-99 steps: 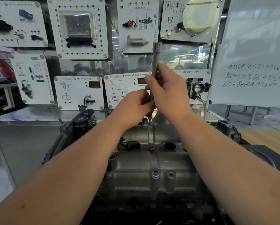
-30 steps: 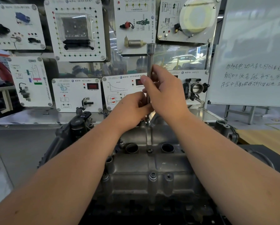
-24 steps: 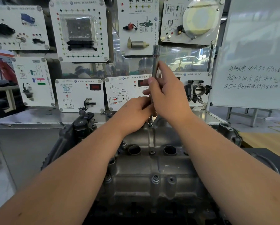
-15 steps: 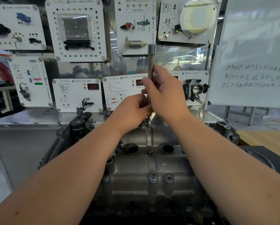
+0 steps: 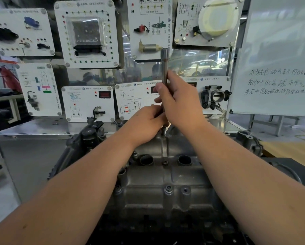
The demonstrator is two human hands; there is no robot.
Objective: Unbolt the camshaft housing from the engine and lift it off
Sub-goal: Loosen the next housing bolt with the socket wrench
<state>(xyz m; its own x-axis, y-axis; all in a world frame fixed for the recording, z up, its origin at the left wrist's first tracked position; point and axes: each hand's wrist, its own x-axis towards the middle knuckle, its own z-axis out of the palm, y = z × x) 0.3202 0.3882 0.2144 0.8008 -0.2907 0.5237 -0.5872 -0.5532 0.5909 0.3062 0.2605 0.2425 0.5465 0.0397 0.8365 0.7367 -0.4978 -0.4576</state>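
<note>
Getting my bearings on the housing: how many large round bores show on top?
2 bores: one left of the housing's centre ridge, one right of it. The left arm and right arm may hide others.

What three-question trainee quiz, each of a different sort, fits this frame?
1. True or false: the right hand grips the long socket tool.
2. Multiple choice: the tool stands A) flat on the bench, B) upright over the far edge of the camshaft housing, C) against the whiteboard.
3. Fill in: the left hand holds the tool ___ the right hand.

Key: 1 true; 2 B; 3 below.
</note>
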